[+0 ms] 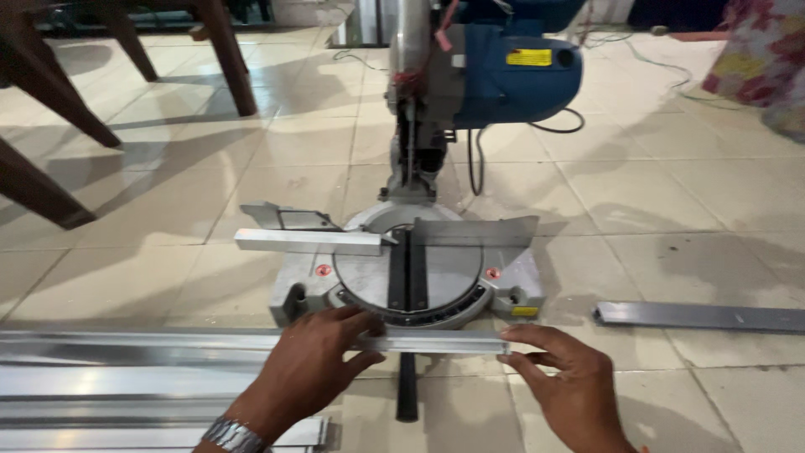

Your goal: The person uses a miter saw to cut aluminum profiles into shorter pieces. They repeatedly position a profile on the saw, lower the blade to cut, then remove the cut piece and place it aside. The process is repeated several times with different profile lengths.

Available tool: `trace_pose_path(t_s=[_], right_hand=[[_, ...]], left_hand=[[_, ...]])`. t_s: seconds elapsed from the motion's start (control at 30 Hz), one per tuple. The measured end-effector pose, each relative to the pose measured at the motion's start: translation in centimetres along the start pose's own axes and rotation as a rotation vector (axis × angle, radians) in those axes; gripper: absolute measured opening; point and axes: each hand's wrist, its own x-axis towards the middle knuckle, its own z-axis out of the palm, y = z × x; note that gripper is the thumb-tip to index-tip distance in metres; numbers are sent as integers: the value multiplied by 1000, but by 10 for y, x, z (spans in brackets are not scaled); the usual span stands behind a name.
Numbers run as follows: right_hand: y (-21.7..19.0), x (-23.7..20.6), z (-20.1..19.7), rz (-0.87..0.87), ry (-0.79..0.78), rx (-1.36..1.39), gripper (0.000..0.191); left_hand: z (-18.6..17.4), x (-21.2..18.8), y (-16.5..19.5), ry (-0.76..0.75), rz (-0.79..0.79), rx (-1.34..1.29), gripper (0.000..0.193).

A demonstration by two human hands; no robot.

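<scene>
Both hands pinch one aluminium bar (436, 342) lying crosswise before the saw (411, 277), left hand (306, 365) mid-length, right hand (570, 382) at its end.

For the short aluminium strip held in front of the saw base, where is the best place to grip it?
Probably as shown: the aluminium strip is long, thin and level, so pinch both ends from the near side, left hand mid-length, right hand at its right tip.
</scene>
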Motion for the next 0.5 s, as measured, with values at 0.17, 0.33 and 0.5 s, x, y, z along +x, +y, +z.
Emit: trace_pose_path(t_s=[0.17,0.33,0.5], right_hand=[[5,3,-10,-19,0,36,30],[4,5,-17,-42,-20,-2,29],[-1,7,-17,-34,-18,-46,30]], left_hand=[[9,8,1,-31,-34,17,41],[18,12,-5,-73,-54,89,44],[19,14,-8,-95,-58,114,43]])
